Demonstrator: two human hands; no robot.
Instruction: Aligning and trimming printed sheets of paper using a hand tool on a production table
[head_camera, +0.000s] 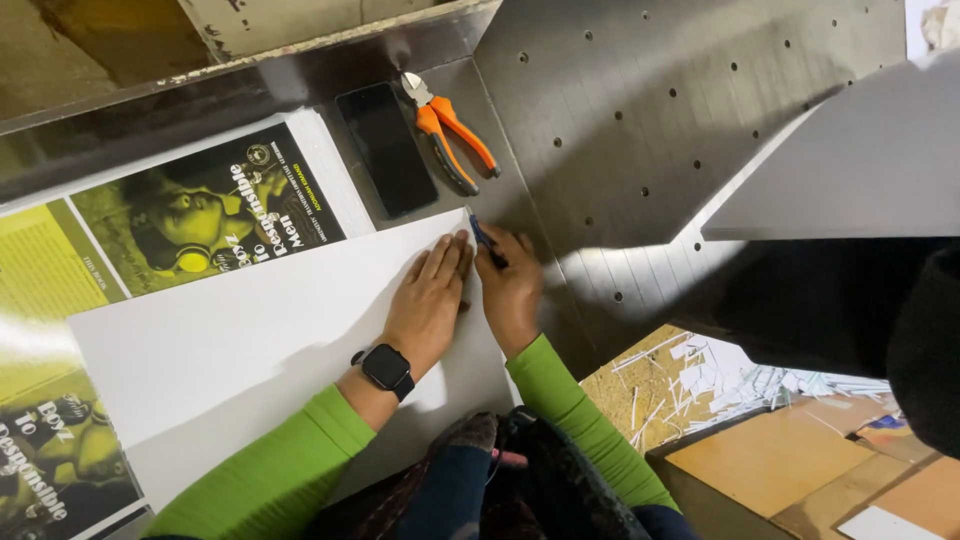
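— Left hand?
— Flat on the white sheet, fingers stretched out and released, pressing down near the sheet's right edge. Black watch on the wrist, green sleeve behind.
— Right hand?
— Just beside the left, at the sheet's edge. Fingers clenched around a thin blue pen-like tool, tip at the top right corner of the sheet. Hard to tell whether pen or knife.
— And the sheet itself?
— Lying on the grey metal desk, tilted, over a stack of printed posters in yellow-green and black. More of the same print showing at the lower left.
— Anything else near?
— Black phone face up just above the sheet's corner, touching neither hand. Orange-handled cutters right beside the phone, jaws pointing away. Rows of small holes across the desk top.
— Off to the right?
— Pale flat board jutting in from the upper right. Lower down, floor with white paper strips scattered, and brown cardboard next to those.
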